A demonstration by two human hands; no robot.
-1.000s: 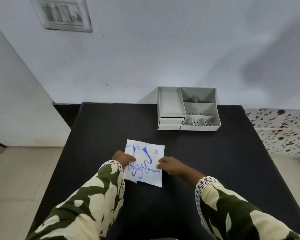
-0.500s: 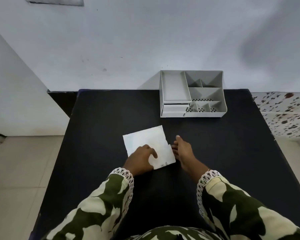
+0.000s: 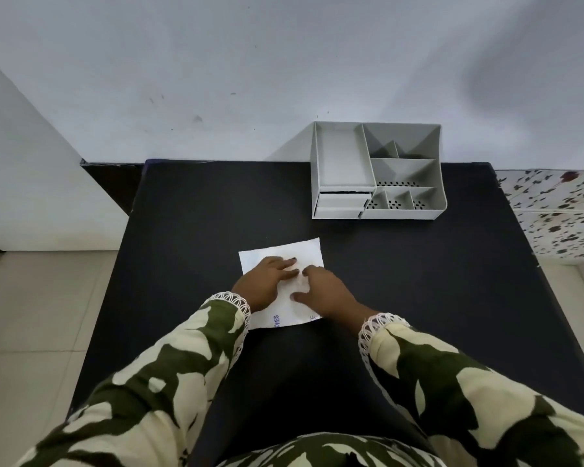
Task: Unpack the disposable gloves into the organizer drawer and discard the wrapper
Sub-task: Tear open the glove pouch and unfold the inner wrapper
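Observation:
A white paper packet of disposable gloves (image 3: 304, 253) lies flat on the black table (image 3: 196, 237), its mostly blank side up, with blue print along its near edge. My left hand (image 3: 267, 283) rests palm down on the packet's left half, fingers spread. My right hand (image 3: 324, 293) presses on its right half, fingertips close to the left hand's. Neither hand grips the packet. The grey plastic organizer (image 3: 378, 170) stands at the table's far edge against the wall. Its small drawer (image 3: 343, 203) at the front left looks pushed in.
A pale wall runs behind the table. A speckled counter (image 3: 553, 214) adjoins the table's right side. Tiled floor (image 3: 31, 332) lies to the left. Bare black tabletop lies between the packet and the organizer.
The packet was flipped from its printed side to its blank side. Both hands have now moved onto it and press it flat. The camera has tilted further down.

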